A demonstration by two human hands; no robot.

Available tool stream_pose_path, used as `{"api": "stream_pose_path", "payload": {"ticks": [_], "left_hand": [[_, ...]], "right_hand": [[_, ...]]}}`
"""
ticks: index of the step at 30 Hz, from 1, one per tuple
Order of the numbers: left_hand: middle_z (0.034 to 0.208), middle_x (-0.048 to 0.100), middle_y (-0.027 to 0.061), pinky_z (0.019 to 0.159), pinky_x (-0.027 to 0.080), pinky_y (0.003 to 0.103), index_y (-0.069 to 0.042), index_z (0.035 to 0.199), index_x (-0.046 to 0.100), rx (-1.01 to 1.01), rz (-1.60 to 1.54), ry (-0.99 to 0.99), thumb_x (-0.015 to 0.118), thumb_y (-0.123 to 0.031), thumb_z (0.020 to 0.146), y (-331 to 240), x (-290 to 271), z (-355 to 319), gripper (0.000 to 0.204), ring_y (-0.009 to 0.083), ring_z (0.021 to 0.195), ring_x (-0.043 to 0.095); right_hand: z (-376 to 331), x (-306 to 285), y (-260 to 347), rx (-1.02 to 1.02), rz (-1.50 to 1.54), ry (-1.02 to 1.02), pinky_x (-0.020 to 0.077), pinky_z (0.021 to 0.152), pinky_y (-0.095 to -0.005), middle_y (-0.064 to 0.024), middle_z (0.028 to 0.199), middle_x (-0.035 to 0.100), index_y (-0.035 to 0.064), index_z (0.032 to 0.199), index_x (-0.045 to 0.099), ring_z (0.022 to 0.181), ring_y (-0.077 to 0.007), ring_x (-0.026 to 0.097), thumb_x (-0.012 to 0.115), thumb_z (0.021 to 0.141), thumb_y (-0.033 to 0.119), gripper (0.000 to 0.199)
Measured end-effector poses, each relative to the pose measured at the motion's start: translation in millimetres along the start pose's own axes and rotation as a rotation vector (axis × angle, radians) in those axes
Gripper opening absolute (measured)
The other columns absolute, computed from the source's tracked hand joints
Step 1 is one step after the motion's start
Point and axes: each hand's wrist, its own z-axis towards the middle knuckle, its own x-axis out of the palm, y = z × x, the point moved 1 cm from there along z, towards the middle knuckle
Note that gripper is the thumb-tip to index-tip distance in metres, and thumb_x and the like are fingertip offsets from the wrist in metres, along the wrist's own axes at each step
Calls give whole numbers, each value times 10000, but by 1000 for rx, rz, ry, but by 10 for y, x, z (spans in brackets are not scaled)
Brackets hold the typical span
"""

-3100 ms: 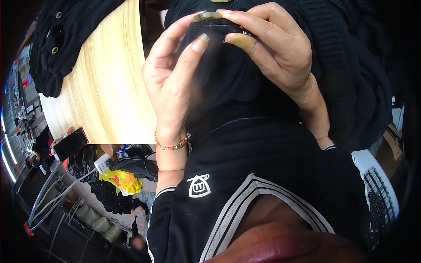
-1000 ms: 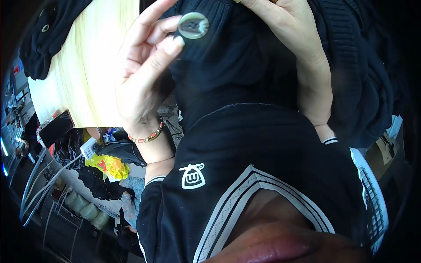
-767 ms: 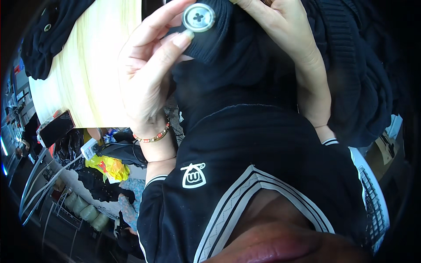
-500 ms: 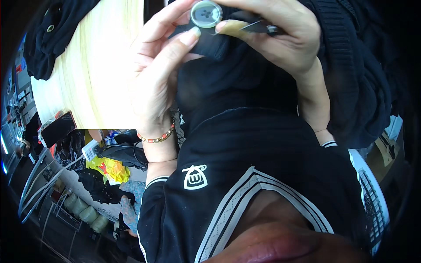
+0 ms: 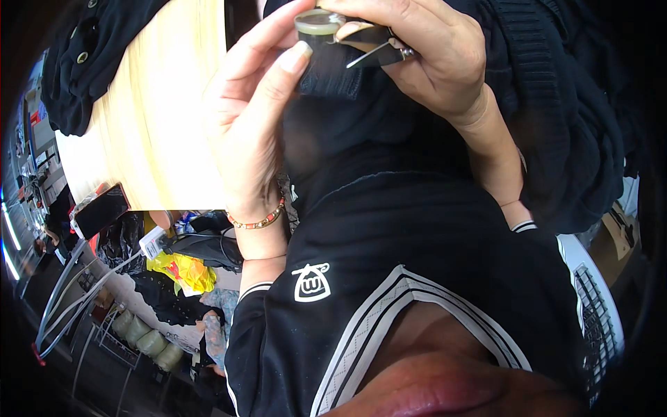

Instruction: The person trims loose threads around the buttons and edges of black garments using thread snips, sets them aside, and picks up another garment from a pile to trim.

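Note:
My left hand (image 5: 253, 104) pinches a pale-rimmed round button (image 5: 319, 22) between thumb and fingers. The button is now tilted nearly edge-on and sits at the end of a piece of dark cloth (image 5: 330, 82) that hangs below it. My right hand (image 5: 445, 62) is closed around small metal thread snips (image 5: 381, 50). Their blades stand apart, pointing left toward the button's underside, and the right fingertips lie close to its right edge. Whether the blades touch any thread is too small to tell.
A pale wooden table (image 5: 160, 104) lies to the left, with a black buttoned garment (image 5: 76, 83) on it and a phone (image 5: 103, 212) by its near edge. White cables and a plug (image 5: 153, 243) hang below, beside a yellow bag (image 5: 187, 271). Black knitwear (image 5: 549, 104) is heaped at right.
The button has turned from facing me to nearly edge-on. The snips have swung down and left, and their blades now show more clearly. My right hand has shifted slightly left.

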Motion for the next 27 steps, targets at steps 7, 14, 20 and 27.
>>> {"api": "stream_pose_path", "payload": {"ticks": [7,14,20,27], "left_hand": [[1243,649,185,968,508,257,78,1258,609,83,8,-59,615,15,919,96,-79,22,344,178,1143,632],[1153,684,176,993,526,307,86,1193,633,-61,-87,-14,593,10,942,-37,123,-4,265,208,1080,673],[908,680,-22,586,382,133,-22,1156,693,114,91,-79,654,-122,971,-1,199,4,214,-12,708,517],[1037,721,49,661,450,139,3,1126,681,200,80,-42,633,-108,984,68,139,14,186,13,790,587]], "right_hand": [[7,-19,-14,145,197,4,459,544,-281,-103,750,616,-21,1034,694,586,-200,586,760,806,51,248],[-16,12,13,265,391,-55,464,588,-261,-97,770,645,-52,998,685,637,-150,590,750,851,24,178],[-45,19,23,302,394,-62,463,585,-262,-105,778,653,-59,991,689,639,-156,597,763,845,43,193],[18,-91,63,304,227,113,443,562,-261,-93,758,629,-43,1028,702,613,-158,569,779,821,50,240]]}}
